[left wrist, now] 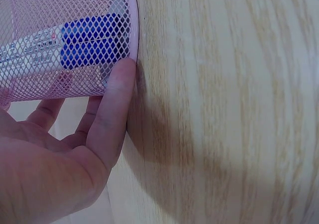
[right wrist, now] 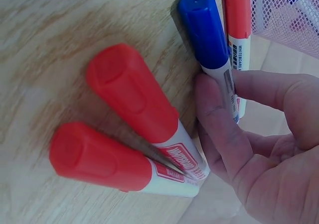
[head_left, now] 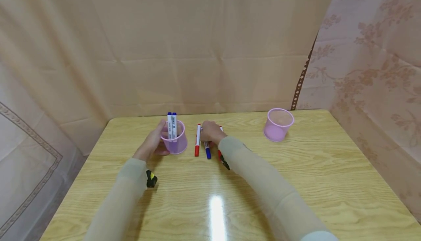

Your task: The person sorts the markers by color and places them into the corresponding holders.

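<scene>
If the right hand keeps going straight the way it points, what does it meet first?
Probably the red marker lying just left of the blue marker that the right hand pinches, though clearance above it is hard to judge.

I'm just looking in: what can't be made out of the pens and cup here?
- Head view: much of the white marker with a blue cap is hidden by the right hand's fingers.
- Head view: lettering on the two upright white markers with blue ends is too small to read.
- Left wrist view: their upper ends are cut off by the left edge.
- Right wrist view: the round pink mesh cup holding them is cut off by the frame edge.
</scene>
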`<state>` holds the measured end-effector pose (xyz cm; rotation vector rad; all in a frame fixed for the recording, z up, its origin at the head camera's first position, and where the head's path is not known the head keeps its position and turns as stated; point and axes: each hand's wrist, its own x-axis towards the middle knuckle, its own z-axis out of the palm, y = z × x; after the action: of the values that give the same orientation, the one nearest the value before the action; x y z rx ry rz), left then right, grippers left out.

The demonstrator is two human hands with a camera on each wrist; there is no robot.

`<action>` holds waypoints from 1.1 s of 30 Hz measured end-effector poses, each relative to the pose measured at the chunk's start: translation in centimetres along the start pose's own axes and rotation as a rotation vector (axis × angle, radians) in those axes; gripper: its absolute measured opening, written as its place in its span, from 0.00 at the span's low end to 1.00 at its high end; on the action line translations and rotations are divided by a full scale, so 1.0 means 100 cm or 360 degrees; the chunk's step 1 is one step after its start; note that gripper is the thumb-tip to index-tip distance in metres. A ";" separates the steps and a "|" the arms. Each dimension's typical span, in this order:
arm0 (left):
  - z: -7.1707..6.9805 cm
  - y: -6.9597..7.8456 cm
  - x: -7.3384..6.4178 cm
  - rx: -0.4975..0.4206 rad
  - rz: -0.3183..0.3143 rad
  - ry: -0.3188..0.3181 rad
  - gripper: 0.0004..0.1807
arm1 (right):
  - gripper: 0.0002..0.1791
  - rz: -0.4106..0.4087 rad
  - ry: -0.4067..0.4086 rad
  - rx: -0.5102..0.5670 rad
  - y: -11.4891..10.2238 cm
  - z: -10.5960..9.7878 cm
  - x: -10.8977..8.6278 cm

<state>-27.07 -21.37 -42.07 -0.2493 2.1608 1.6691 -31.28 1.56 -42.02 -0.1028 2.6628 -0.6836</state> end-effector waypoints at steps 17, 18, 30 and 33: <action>-0.010 -0.001 -0.006 0.0005 0.0016 0.0007 0.52 | 0.04 -0.0008 -0.0095 0.0164 -0.013 -0.021 -0.006; -0.011 -0.001 -0.006 0.0005 0.0015 0.0011 0.51 | 0.05 -0.0010 -0.0099 0.0192 -0.015 -0.022 -0.006; 0.000 -0.001 0.000 -0.0005 0.0024 0.0004 0.52 | 0.29 -0.0092 -0.0044 0.0582 -0.014 -0.029 -0.017; 0.000 -0.002 0.001 -0.0007 0.0024 0.0000 0.52 | 0.33 -0.0092 -0.0054 0.0592 -0.016 -0.030 -0.016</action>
<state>-27.06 -21.41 -42.29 -0.2352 2.1644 1.6825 -31.02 1.76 -38.29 -0.0880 2.4605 -1.1697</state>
